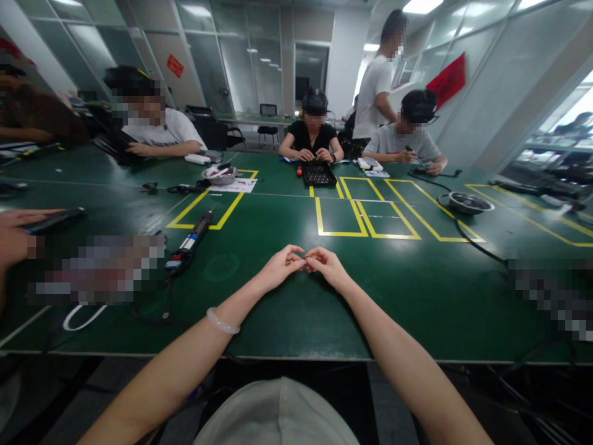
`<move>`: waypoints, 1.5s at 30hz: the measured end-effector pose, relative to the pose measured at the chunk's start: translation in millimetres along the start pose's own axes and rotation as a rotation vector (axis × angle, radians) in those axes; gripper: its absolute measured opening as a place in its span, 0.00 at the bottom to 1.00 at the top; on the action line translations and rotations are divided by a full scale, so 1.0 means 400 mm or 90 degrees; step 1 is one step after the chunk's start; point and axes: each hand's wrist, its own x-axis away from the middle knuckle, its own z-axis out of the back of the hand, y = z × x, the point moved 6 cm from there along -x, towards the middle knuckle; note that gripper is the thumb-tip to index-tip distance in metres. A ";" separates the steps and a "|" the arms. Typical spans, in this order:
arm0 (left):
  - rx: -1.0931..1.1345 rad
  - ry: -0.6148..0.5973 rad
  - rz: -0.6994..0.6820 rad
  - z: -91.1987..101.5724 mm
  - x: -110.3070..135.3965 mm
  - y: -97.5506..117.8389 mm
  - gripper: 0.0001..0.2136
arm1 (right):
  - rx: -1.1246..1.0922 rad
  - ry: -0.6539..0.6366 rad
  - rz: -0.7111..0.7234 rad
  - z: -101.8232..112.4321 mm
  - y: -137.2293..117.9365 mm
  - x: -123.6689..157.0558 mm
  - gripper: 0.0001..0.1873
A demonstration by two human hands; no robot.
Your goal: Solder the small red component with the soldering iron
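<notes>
My left hand (pixel 283 267) and my right hand (pixel 325 266) meet over the green table (pixel 278 327), their fingertips pinched together. Whatever lies between the fingers, if anything, is too small to make out. A pale bracelet (pixel 223 322) circles my left wrist. To the left of my left hand an electric screwdriver (pixel 194 238) lies on the table, its tip pointing away from me and a dark cable trailing from its near end.
Yellow tape outlines (pixel 343 233) mark the table ahead. A metal bowl (pixel 222 176) stands at the far left, and a round metal dish (pixel 470 203) at the right beside a black cable. Across the table a co-worker works over a black tray (pixel 319 175); other people sit nearby.
</notes>
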 end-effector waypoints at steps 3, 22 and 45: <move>-0.020 0.025 -0.009 0.009 0.000 0.004 0.13 | -0.008 -0.011 0.016 -0.004 0.003 -0.002 0.17; -0.650 0.270 0.143 0.421 0.119 -0.035 0.24 | 0.045 -0.007 -0.008 0.001 0.016 0.002 0.15; -0.898 0.205 0.336 0.382 0.180 -0.054 0.24 | 0.057 -0.030 -0.031 -0.009 0.017 0.002 0.16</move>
